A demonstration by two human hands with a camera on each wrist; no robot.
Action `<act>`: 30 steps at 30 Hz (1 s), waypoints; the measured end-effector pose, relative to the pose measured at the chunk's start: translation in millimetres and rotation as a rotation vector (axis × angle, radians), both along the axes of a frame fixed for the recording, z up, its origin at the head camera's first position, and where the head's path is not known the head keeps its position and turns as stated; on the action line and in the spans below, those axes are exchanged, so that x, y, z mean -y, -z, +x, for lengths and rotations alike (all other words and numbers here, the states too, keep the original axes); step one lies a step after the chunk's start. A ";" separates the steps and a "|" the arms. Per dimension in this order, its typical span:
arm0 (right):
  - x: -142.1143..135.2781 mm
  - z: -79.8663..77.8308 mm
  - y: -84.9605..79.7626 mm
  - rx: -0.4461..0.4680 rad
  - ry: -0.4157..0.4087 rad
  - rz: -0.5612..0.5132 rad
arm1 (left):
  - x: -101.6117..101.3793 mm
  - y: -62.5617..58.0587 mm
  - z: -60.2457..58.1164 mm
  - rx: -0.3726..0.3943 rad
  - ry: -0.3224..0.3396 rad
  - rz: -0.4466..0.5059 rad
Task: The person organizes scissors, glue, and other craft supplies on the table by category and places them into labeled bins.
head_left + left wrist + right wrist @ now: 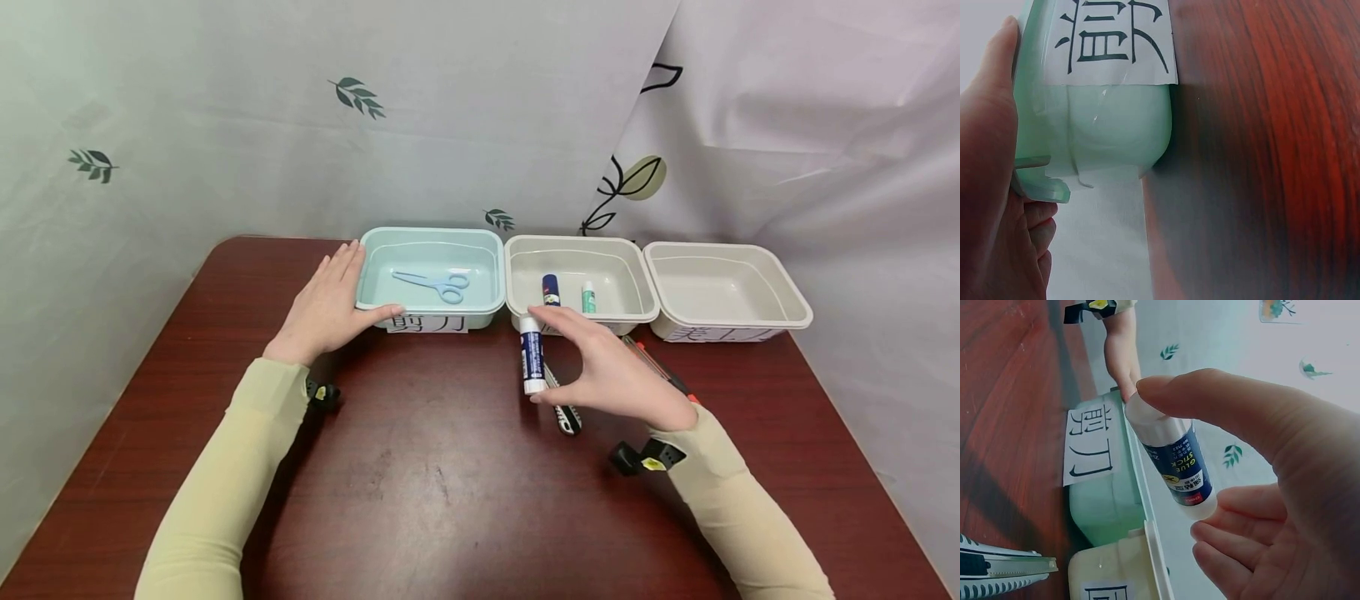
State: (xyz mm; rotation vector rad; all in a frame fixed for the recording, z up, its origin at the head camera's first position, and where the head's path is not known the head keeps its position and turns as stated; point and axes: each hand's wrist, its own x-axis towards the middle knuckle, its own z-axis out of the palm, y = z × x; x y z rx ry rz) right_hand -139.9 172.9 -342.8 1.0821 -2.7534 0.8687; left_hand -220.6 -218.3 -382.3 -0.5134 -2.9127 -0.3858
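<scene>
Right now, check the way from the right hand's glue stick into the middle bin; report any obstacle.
Nothing visible blocks the held glue stick except the middle bin's near rim, which it may need to clear. The box cutter lies lower, on the table.

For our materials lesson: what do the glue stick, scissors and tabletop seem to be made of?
Glue stick: likely plastic, its white ends smooth and shiny.
Scissors: possibly all plastic, finish unclear; blades and handles share one pale blue.
Tabletop: glossy wood or laminate; grain streaks and reflections leave it open.
</scene>
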 end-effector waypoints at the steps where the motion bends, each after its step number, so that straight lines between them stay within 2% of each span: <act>1: -0.5 0.2 -0.7 -0.001 0.005 0.002 | -0.1 -0.1 -0.2 0.002 -0.001 -0.001; 13: -11.0 -0.2 -7.3 0.006 0.053 -0.009 | -0.4 -1.1 -0.2 0.008 0.000 0.005; 30: -30.9 -9.5 -11.1 0.015 0.126 -0.061 | -0.3 -0.4 -0.5 0.005 0.004 -0.001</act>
